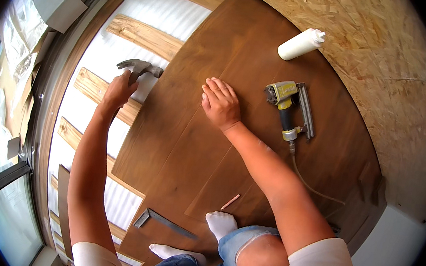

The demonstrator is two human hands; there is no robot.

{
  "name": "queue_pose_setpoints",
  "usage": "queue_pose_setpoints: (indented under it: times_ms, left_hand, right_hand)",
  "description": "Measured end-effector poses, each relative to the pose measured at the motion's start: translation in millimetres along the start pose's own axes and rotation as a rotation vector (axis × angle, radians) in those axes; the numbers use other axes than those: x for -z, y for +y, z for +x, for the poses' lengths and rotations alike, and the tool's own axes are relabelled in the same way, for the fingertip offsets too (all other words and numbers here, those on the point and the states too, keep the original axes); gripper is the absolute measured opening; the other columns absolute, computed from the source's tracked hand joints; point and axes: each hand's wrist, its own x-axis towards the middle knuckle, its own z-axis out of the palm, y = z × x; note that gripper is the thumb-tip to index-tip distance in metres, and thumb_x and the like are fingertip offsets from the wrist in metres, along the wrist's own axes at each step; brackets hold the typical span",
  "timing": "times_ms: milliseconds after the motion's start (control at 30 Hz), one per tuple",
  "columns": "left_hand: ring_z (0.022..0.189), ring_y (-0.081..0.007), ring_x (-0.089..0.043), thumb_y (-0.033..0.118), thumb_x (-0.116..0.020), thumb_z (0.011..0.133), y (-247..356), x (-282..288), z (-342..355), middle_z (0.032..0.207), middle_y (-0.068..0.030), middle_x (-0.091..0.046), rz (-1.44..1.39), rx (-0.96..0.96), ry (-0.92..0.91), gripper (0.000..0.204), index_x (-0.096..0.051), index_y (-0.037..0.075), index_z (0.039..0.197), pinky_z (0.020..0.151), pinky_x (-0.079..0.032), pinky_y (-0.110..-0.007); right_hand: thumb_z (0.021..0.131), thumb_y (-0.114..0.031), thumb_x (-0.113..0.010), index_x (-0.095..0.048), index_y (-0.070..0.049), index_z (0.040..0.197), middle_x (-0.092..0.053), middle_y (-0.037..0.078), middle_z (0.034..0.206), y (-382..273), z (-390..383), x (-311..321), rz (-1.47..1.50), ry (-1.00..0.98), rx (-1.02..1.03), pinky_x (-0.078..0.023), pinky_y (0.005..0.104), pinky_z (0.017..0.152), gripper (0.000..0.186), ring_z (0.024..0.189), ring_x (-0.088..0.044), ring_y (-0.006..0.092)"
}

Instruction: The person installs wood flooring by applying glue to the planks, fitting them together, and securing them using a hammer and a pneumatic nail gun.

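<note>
My left hand [118, 93] is wrapped round the handle of a claw hammer [141, 67], close below its head. The hammer's striking face is at the edge of the brown wooden floorboards [182, 130]; whether it touches the edge I cannot tell. On the boards, my right hand [220, 103] rests palm down, with its fingers stretched out and nothing held. A yellow and black nail gun [286, 109] with an air hose lies on the boards to the right of that hand.
Light wooden battens [140, 36] cross white foam sheeting [178, 17] at left, beside a window [8, 205]. A white bottle [300, 44] lies at the far right. Near my feet are a pencil [230, 201] and a metal square [171, 224]. Chipboard [375, 41] borders the right.
</note>
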Motion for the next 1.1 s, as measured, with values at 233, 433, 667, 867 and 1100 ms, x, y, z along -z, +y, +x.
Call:
queue_pose_setpoints:
  times_ms: [233,433,667,867,1100]
  left_hand:
    - [0.055,-0.0176,-0.061,0.025,-0.068,0.096,-12,-5,-108,0.066,-0.0081,-0.057,-0.296,0.16,0.219,0.029,-0.055,-0.001,0.097,0.047,-0.052,-0.035]
    - [0.051,-0.0111,-0.055,0.015,-0.07,0.097,-35,-43,-286,0.065,-0.0023,-0.056,-0.797,0.431,0.508,0.025,-0.055,-0.002,0.108,0.047,-0.046,-0.026]
    - [0.047,-0.015,-0.056,0.013,-0.065,0.099,-43,-118,-391,0.066,-0.0068,-0.059,-1.075,0.671,0.687,0.022,-0.049,-0.001,0.106,0.045,-0.047,-0.029]
    - [0.046,-0.017,-0.057,0.012,-0.063,0.099,-55,-160,-400,0.066,-0.0087,-0.059,-1.377,0.706,0.71,0.022,-0.046,-0.002,0.106,0.043,-0.048,-0.03]
    - [0.045,-0.0167,-0.055,0.013,-0.06,0.1,-45,-174,-398,0.067,-0.0082,-0.058,-1.289,0.772,0.647,0.02,-0.046,0.0,0.106,0.042,-0.048,-0.031]
  right_hand:
    - [0.091,-0.016,-0.065,-0.075,-0.008,0.109,-0.072,0.008,0.123,8,-7,-7,-0.047,-0.031,0.044,-0.05,0.0433,0.103,0.023,0.122,-0.064,0.0266]
    - [0.096,-0.019,-0.06,-0.073,-0.012,0.116,-0.069,0.005,0.131,6,-12,-14,-0.086,-0.072,0.065,-0.049,0.0423,0.104,0.024,0.127,-0.062,0.0256]
    - [0.099,-0.02,-0.057,-0.073,-0.01,0.118,-0.068,0.005,0.136,12,-12,-19,-0.096,-0.086,0.1,-0.047,0.0425,0.107,0.026,0.13,-0.06,0.0258]
    - [0.1,-0.019,-0.055,-0.071,-0.01,0.122,-0.066,0.007,0.138,12,-11,-19,-0.08,-0.095,0.104,-0.047,0.0426,0.109,0.029,0.132,-0.058,0.028]
    - [0.098,-0.012,-0.053,-0.07,-0.008,0.124,-0.067,0.009,0.137,8,-16,-15,-0.046,-0.102,0.101,-0.046,0.0421,0.109,0.031,0.131,-0.059,0.0288]
